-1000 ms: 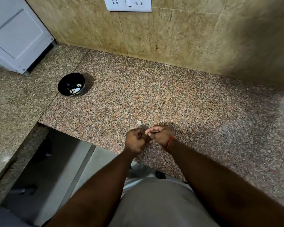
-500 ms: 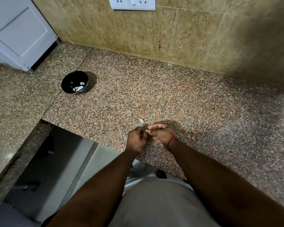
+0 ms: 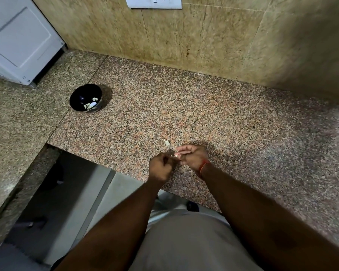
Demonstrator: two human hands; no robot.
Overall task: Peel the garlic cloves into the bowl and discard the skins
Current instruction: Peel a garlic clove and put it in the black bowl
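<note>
Two bare hands met over the near edge of the granite counter [image 3: 213, 122], working at one small pale garlic clove [image 3: 175, 155]. Far to the left a white appliance [image 3: 18, 42] stood against the wall, and a dark bowl [image 3: 86, 98] sat on the counter well apart from the hands, with a few pale peeled pieces lying in its bottom.

Moving rightward, the left hand [image 3: 160, 167] was curled into a loose fist, knuckles up, its fingertips pinched together at the clove's left end (whether they gripped skin or flesh was too small to tell). Its forearm ran up from the lower middle of the view.

Just beyond the hands a scrap of garlic skin [image 3: 166, 142] lay on the counter, near them but not touching.

On the right, the right hand [image 3: 192, 156] was partly open, palm turned up and leftward, fingers stretched out flat above the clove while the thumb and fingertips held it from the right side. A red thread [image 3: 203, 166] circled that wrist. The right forearm came in from the lower right corner, crossing above the counter. A white socket plate [image 3: 155, 2] was fixed to the tiled wall [image 3: 204, 40] behind.
</note>
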